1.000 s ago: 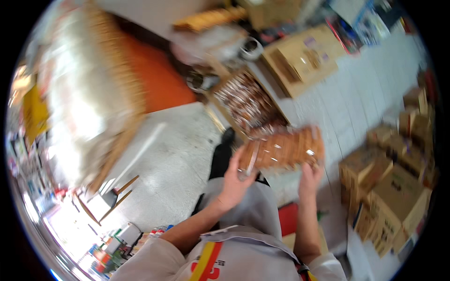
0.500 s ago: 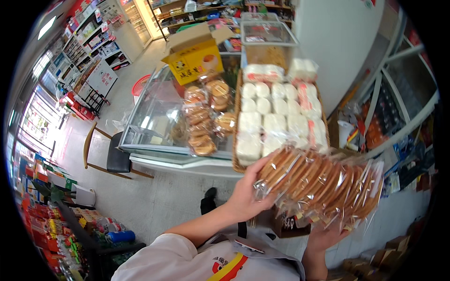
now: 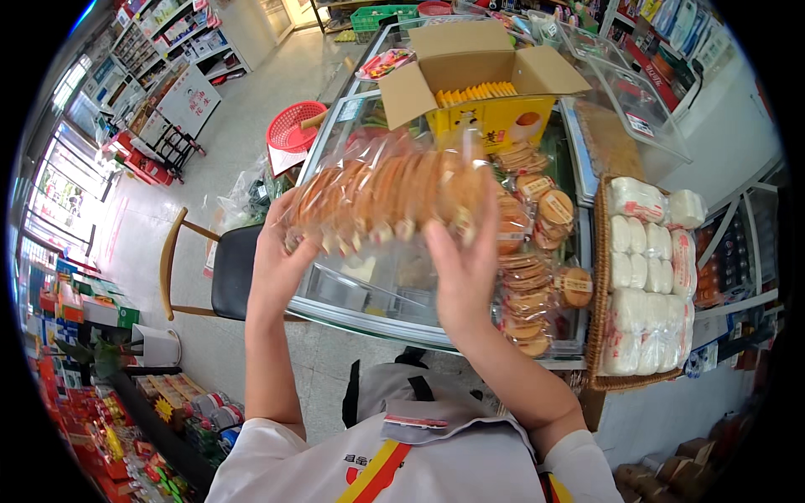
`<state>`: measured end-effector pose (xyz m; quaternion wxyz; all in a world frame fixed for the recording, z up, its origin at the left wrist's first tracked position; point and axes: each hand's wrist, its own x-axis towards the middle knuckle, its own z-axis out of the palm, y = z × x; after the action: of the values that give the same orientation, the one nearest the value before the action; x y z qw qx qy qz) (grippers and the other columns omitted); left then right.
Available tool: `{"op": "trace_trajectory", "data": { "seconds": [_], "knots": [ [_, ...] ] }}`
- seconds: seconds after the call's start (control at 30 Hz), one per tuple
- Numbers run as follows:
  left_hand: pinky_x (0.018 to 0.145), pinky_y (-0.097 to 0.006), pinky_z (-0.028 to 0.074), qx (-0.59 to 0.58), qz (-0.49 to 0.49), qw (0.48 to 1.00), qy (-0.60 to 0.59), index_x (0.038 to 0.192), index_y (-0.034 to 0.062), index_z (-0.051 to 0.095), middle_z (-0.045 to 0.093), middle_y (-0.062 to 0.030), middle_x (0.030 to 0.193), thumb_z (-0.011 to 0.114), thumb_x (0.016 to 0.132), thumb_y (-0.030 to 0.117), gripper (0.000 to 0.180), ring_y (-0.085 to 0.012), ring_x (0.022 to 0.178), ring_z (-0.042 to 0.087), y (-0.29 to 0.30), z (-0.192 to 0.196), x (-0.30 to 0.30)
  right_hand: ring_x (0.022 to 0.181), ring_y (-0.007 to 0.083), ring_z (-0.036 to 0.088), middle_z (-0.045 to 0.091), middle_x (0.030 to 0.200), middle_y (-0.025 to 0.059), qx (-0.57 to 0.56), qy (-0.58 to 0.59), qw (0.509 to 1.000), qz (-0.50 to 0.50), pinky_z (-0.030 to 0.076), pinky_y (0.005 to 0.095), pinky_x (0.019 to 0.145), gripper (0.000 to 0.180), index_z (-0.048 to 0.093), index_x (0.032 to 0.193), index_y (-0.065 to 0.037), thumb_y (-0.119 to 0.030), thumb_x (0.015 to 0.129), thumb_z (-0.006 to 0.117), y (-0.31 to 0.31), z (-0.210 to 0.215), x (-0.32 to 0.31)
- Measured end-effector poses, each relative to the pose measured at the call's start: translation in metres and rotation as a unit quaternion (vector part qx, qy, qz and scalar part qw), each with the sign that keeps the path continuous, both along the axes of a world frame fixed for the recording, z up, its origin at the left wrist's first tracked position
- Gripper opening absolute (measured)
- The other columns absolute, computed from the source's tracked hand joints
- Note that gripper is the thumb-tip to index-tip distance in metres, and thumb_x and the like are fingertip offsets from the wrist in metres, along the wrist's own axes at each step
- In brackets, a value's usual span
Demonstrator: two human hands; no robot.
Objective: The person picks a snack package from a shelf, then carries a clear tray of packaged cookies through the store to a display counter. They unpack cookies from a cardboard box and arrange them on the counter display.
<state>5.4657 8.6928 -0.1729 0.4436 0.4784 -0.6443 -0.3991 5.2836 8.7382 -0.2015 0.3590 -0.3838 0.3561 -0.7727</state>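
A long row of flat, round, brown biscuits [image 3: 394, 197] in clear plastic wrappers is held between my two hands, above the glass-topped counter [image 3: 344, 293]. My left hand [image 3: 281, 251] grips its left end from below and the side. My right hand [image 3: 461, 277] is pressed against the right end, thumb in front. Just right of my right hand, similar wrapped biscuits [image 3: 524, 281] lie in piles on the glass. Behind the held row stands an open yellow cardboard box [image 3: 503, 126] with a line of orange-yellow packets [image 3: 476, 92] inside.
A wicker basket [image 3: 599, 285] of wrapped white pieces [image 3: 646, 260] sits at the counter's right. Left of the counter are a black-seated chair [image 3: 239, 272] and a red plastic basket [image 3: 293, 126]. Clear-lidded bins [image 3: 625, 92] stand at the back right.
Both hands have carried the biscuit row from the right, beside the wicker basket, leftward to over the glass counter. The view has turned, so counter and basket appear farther right.
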Motion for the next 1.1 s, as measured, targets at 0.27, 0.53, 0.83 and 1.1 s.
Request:
{"op": "trace_trajectory", "data": {
  "seconds": [0.27,0.53,0.83,1.1],
  "knots": [
    [0.068,-0.025,0.046,0.201,-0.127,0.966,-0.099,0.110,-0.0092,0.052,0.060,-0.0064,0.089,0.061,0.077,0.017,0.043,-0.0103,0.077,0.056,-0.122,-0.060,0.053,0.115,0.0241,0.046,0.041,0.130,0.0099,0.257,-0.180,0.948,0.040,0.038,0.0415,0.096,0.066,0.022,0.142,-0.010,-0.019,0.086,0.057,-0.086,-0.064,0.035],
    [0.051,-0.029,0.045,0.225,-0.246,0.913,-0.236,0.085,-0.0061,0.060,0.060,-0.0078,0.069,0.061,0.078,0.025,0.031,-0.0162,0.056,0.057,-0.200,-0.086,0.006,0.116,0.0275,0.047,0.048,0.126,0.0097,0.400,-0.313,0.860,0.037,0.029,0.0553,0.102,0.043,0.040,0.127,-0.012,-0.026,0.089,0.055,-0.121,-0.109,0.007],
    [0.058,-0.039,0.053,0.305,-0.262,0.859,-0.317,0.088,-0.0115,0.060,0.063,-0.0190,0.077,0.057,0.078,0.027,0.040,-0.0266,0.065,0.063,-0.244,-0.117,-0.037,0.113,0.0294,0.048,0.050,0.122,0.0102,0.431,-0.290,0.854,-0.025,0.034,0.0549,0.097,0.040,0.041,0.126,-0.014,-0.028,0.090,0.053,-0.135,-0.135,0.007],
    [0.084,-0.044,0.048,0.060,-0.092,0.910,-0.401,0.112,-0.0089,0.049,0.056,-0.0286,0.110,0.061,0.078,0.023,0.048,-0.0390,0.101,0.058,-0.224,-0.145,-0.050,0.113,0.0290,0.047,0.044,0.129,0.0116,0.540,-0.155,0.827,-0.033,0.037,0.0517,0.094,0.054,0.034,0.132,-0.011,-0.032,0.087,0.056,-0.142,-0.119,0.010]
  ]
}}
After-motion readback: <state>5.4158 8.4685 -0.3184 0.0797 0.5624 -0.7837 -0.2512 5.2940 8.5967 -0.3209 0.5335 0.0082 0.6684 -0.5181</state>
